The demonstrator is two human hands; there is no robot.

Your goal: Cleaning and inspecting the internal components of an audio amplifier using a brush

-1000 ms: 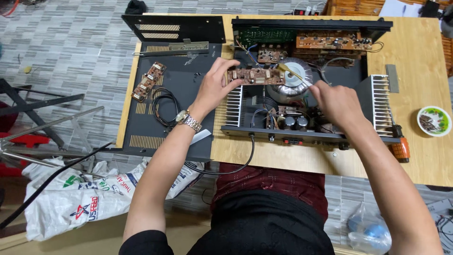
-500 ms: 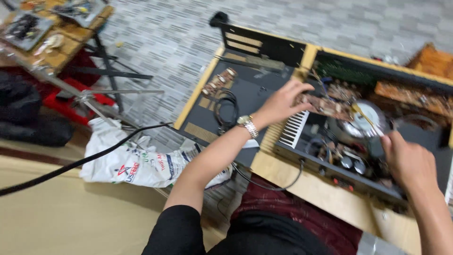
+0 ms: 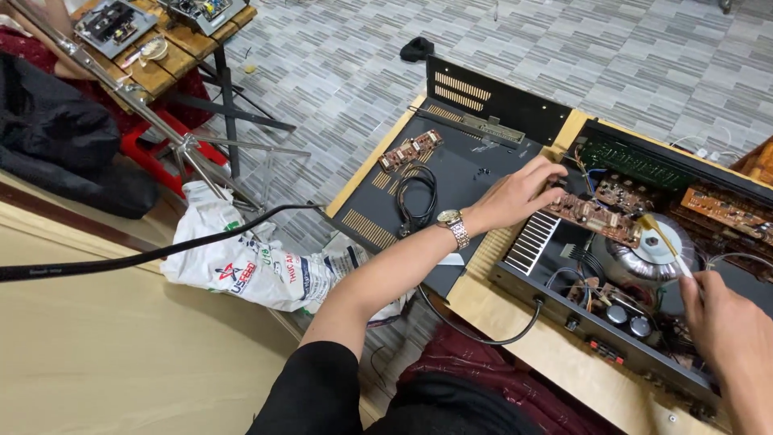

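Two hands are in view: the left hand (image 3: 515, 197) and the right hand (image 3: 729, 330). One wristwatch (image 3: 453, 227) sits on the left wrist. There is one open amplifier chassis (image 3: 555, 302) with one round toroidal transformer (image 3: 644, 254) inside, and two round capacitor tops (image 3: 630, 320) near its front. One brown circuit board (image 3: 592, 217) lies under the left hand's fingers, one loose small board (image 3: 411, 150) lies on the one black cover panel (image 3: 459, 173), and one coiled black cable (image 3: 415, 197) lies there too. One green board (image 3: 636, 165) stands at the chassis back. One white plastic bag (image 3: 250, 262) lies on the floor. Two tables show: the near table (image 3: 555, 354) and a far one (image 3: 173, 48).
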